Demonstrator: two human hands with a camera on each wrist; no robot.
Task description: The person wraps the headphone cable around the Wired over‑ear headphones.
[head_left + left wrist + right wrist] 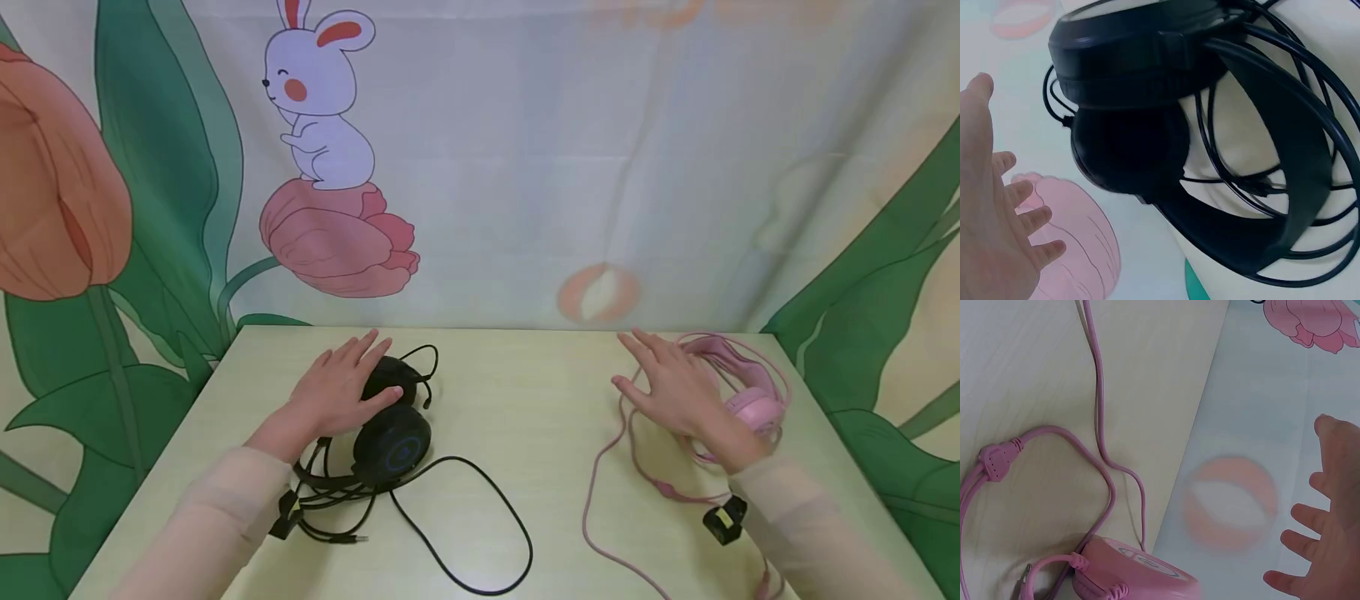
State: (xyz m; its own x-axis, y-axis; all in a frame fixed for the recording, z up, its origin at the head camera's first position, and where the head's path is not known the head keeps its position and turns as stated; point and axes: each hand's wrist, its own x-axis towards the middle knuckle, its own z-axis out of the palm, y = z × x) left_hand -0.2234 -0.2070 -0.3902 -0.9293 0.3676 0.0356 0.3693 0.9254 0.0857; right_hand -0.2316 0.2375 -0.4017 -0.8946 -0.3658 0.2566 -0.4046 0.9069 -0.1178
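Note:
Black over-ear headphones [392,446] lie at the left of the table, their two ear cups and headband showing large in the left wrist view [1135,69]. My left hand [337,387] hovers above them with fingers spread, overlapping one cup in the head view and holding nothing. On the right lie pink headphones [753,408]; one pink ear cup [1138,572] shows at the bottom of the right wrist view. My right hand [675,383], fingers extended, is beside them over the pink cable [592,492] and holds nothing.
A black cable [487,475] loops toward the table's front middle, its plug [345,539] near the coiled part. The pale table [510,400] ends at a hanging cloth [510,167] printed with a rabbit and tulips. Small black devices sit at both wrists.

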